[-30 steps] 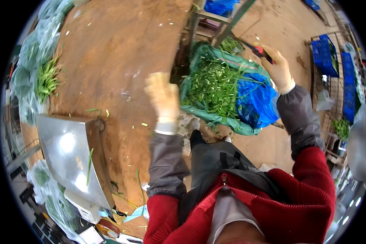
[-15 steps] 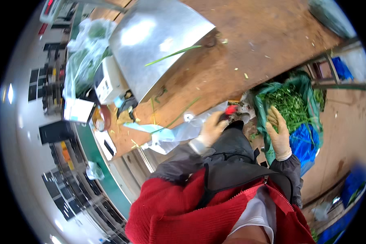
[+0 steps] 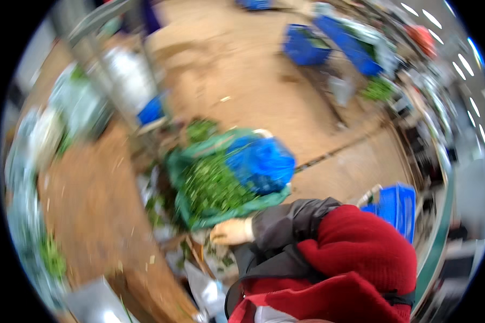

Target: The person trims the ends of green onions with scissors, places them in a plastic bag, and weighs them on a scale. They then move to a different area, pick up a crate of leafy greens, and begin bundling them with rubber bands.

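Note:
The picture is smeared by motion. My left hand (image 3: 230,232), in a light glove with a dark grey sleeve, rests at the near rim of a green sack (image 3: 229,211) on the floor beside the table. The sack is full of cut leafy greens (image 3: 213,183), and a blue plastic sheet (image 3: 261,161) is bunched up at its right side. The blur hides whether the fingers grip the sack's edge. My right hand does not show; my red jacket fills the lower right.
A brown wooden table (image 3: 91,215) strewn with green scraps runs down the left, bagged greens (image 3: 48,258) along its edge and a metal tray (image 3: 91,304) at the bottom. Blue crates (image 3: 396,207) stand at my right and further off (image 3: 307,46) on the tan floor.
The view has swung from the table and metal tray toward the floor and sack. Both hands were at the sack; now only the left one shows at its near rim.

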The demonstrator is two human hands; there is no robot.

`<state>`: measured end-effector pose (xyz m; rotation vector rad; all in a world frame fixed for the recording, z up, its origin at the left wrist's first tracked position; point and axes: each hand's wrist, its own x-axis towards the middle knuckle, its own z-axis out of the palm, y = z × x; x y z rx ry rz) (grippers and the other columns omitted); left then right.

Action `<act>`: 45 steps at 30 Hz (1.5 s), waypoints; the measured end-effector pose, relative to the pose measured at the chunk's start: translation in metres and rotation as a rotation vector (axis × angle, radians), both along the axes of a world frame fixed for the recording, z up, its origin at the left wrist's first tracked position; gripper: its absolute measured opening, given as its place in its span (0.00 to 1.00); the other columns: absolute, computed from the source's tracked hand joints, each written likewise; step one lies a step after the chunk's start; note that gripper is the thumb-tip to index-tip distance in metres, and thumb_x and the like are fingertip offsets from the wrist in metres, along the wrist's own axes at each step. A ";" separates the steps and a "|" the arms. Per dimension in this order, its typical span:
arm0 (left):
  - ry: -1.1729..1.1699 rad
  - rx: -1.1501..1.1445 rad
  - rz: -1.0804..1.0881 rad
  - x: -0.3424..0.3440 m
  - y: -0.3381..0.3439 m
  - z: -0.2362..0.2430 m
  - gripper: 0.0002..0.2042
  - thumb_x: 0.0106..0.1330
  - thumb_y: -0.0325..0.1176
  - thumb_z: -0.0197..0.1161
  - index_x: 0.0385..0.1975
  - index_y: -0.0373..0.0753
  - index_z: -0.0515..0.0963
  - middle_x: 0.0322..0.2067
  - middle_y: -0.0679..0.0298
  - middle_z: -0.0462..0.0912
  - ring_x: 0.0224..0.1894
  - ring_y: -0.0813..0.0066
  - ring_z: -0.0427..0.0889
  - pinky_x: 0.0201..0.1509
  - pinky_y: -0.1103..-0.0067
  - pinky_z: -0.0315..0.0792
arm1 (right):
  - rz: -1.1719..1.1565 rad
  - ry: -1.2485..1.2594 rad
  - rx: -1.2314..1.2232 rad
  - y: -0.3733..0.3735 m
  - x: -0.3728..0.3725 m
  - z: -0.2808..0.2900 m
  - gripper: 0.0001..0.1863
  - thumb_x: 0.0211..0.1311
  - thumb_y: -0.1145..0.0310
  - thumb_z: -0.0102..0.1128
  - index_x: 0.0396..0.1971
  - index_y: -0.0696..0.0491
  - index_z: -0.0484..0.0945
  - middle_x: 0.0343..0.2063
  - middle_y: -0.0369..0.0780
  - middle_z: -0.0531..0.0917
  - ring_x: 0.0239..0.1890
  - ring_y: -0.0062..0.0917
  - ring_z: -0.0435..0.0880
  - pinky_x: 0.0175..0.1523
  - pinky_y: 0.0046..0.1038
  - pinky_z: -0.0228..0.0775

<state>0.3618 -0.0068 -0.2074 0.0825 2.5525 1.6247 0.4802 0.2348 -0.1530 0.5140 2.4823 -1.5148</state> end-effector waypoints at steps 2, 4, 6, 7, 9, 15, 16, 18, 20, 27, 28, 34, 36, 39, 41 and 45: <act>0.094 0.023 -0.135 0.002 0.053 0.020 0.09 0.61 0.33 0.53 0.31 0.33 0.75 0.27 0.61 0.79 0.32 0.72 0.76 0.41 0.79 0.71 | -0.113 0.029 0.084 0.019 0.050 0.001 0.16 0.60 0.56 0.51 0.36 0.53 0.79 0.36 0.46 0.80 0.41 0.40 0.78 0.46 0.36 0.69; 0.197 0.059 -0.229 0.008 0.099 0.042 0.09 0.61 0.33 0.53 0.31 0.32 0.76 0.28 0.60 0.79 0.33 0.71 0.76 0.42 0.78 0.71 | -0.259 -0.070 0.021 0.043 0.116 0.056 0.16 0.60 0.56 0.50 0.30 0.54 0.79 0.27 0.46 0.80 0.34 0.43 0.78 0.41 0.38 0.69; 0.272 0.108 -0.291 0.025 0.143 0.061 0.10 0.61 0.32 0.52 0.31 0.32 0.76 0.28 0.60 0.79 0.34 0.71 0.77 0.43 0.78 0.71 | -0.442 -0.015 0.028 0.061 0.189 0.030 0.17 0.63 0.55 0.48 0.30 0.53 0.79 0.26 0.45 0.81 0.32 0.40 0.79 0.39 0.37 0.69; 0.296 0.117 -0.328 0.040 0.164 0.069 0.10 0.60 0.32 0.52 0.30 0.32 0.76 0.29 0.59 0.79 0.34 0.70 0.77 0.44 0.78 0.71 | -0.551 -0.067 -0.116 0.070 0.229 0.044 0.18 0.64 0.54 0.47 0.31 0.52 0.79 0.26 0.45 0.81 0.31 0.38 0.79 0.39 0.37 0.69; 0.314 0.164 -0.401 0.080 0.209 0.086 0.10 0.60 0.32 0.51 0.30 0.32 0.77 0.29 0.59 0.79 0.35 0.69 0.77 0.45 0.77 0.71 | -0.821 -0.043 -0.119 0.075 0.308 0.048 0.17 0.65 0.54 0.45 0.35 0.50 0.78 0.27 0.43 0.81 0.28 0.34 0.79 0.39 0.35 0.70; 0.167 0.280 -0.780 0.255 0.316 0.096 0.12 0.60 0.31 0.50 0.29 0.31 0.78 0.31 0.57 0.80 0.38 0.66 0.77 0.49 0.75 0.71 | -1.103 -0.008 0.188 0.067 0.590 -0.011 0.19 0.61 0.69 0.47 0.52 0.44 0.73 0.47 0.44 0.79 0.44 0.33 0.80 0.51 0.31 0.70; 0.145 0.269 -0.882 0.290 0.344 0.082 0.12 0.61 0.33 0.50 0.32 0.31 0.78 0.33 0.57 0.80 0.38 0.68 0.78 0.47 0.76 0.71 | -1.243 -0.135 0.015 0.065 0.634 -0.011 0.18 0.61 0.69 0.49 0.51 0.46 0.73 0.45 0.45 0.79 0.47 0.35 0.79 0.52 0.31 0.69; -0.019 0.223 -1.100 0.353 0.382 0.051 0.14 0.65 0.36 0.50 0.39 0.32 0.76 0.36 0.58 0.80 0.39 0.70 0.78 0.45 0.78 0.71 | -1.406 -0.168 0.256 0.054 0.701 0.004 0.17 0.60 0.67 0.51 0.49 0.52 0.75 0.41 0.45 0.81 0.44 0.33 0.80 0.50 0.30 0.70; -0.132 0.184 -1.244 0.400 0.409 0.034 0.16 0.69 0.39 0.50 0.45 0.33 0.75 0.39 0.58 0.81 0.39 0.73 0.79 0.42 0.79 0.71 | -1.589 -0.096 0.157 0.054 0.756 0.012 0.17 0.58 0.66 0.52 0.47 0.53 0.76 0.43 0.48 0.79 0.47 0.39 0.77 0.53 0.33 0.67; -0.396 0.120 -1.405 0.463 0.490 0.001 0.17 0.65 0.33 0.56 0.49 0.30 0.71 0.40 0.55 0.80 0.42 0.72 0.78 0.51 0.78 0.70 | -1.779 -0.085 0.252 0.126 0.791 -0.012 0.15 0.60 0.64 0.54 0.46 0.51 0.77 0.42 0.46 0.80 0.47 0.38 0.77 0.54 0.33 0.67; -0.387 0.099 -1.399 0.468 0.502 -0.004 0.16 0.65 0.33 0.56 0.49 0.30 0.72 0.40 0.55 0.80 0.42 0.72 0.78 0.51 0.78 0.70 | -1.710 -0.078 0.210 0.146 0.781 -0.014 0.15 0.61 0.63 0.53 0.46 0.51 0.76 0.42 0.46 0.80 0.47 0.38 0.77 0.54 0.33 0.67; -0.439 0.002 -1.326 0.466 0.611 -0.066 0.14 0.61 0.31 0.58 0.44 0.30 0.75 0.38 0.58 0.81 0.41 0.74 0.79 0.50 0.80 0.70 | -1.353 -0.043 0.144 0.309 0.747 0.007 0.18 0.64 0.60 0.50 0.50 0.52 0.74 0.43 0.47 0.79 0.47 0.37 0.78 0.53 0.31 0.68; -0.489 0.013 -1.294 0.468 0.664 -0.067 0.14 0.60 0.30 0.59 0.43 0.30 0.76 0.39 0.59 0.81 0.41 0.74 0.79 0.50 0.80 0.70 | -1.346 -0.038 0.187 0.375 0.749 0.009 0.18 0.64 0.60 0.50 0.50 0.52 0.74 0.43 0.47 0.79 0.47 0.38 0.78 0.53 0.32 0.68; -0.328 -0.024 -1.319 0.456 0.781 -0.091 0.15 0.61 0.31 0.58 0.45 0.30 0.75 0.41 0.59 0.81 0.44 0.72 0.78 0.51 0.78 0.70 | -1.307 -0.089 0.375 0.488 0.757 0.001 0.18 0.64 0.59 0.49 0.48 0.52 0.75 0.42 0.47 0.79 0.46 0.39 0.78 0.52 0.33 0.69; -0.262 -0.093 -1.286 0.453 0.831 -0.096 0.15 0.62 0.31 0.57 0.45 0.30 0.75 0.42 0.58 0.80 0.45 0.72 0.78 0.52 0.77 0.70 | -1.270 -0.235 0.341 0.548 0.756 0.012 0.18 0.64 0.57 0.48 0.47 0.52 0.76 0.42 0.48 0.79 0.46 0.41 0.77 0.51 0.34 0.69; -0.398 0.036 -1.288 0.457 0.951 -0.031 0.13 0.63 0.30 0.56 0.45 0.31 0.75 0.42 0.58 0.80 0.46 0.72 0.77 0.54 0.79 0.68 | -1.259 -0.023 0.328 0.672 0.743 0.058 0.18 0.64 0.57 0.48 0.45 0.52 0.77 0.40 0.50 0.79 0.45 0.43 0.77 0.50 0.35 0.69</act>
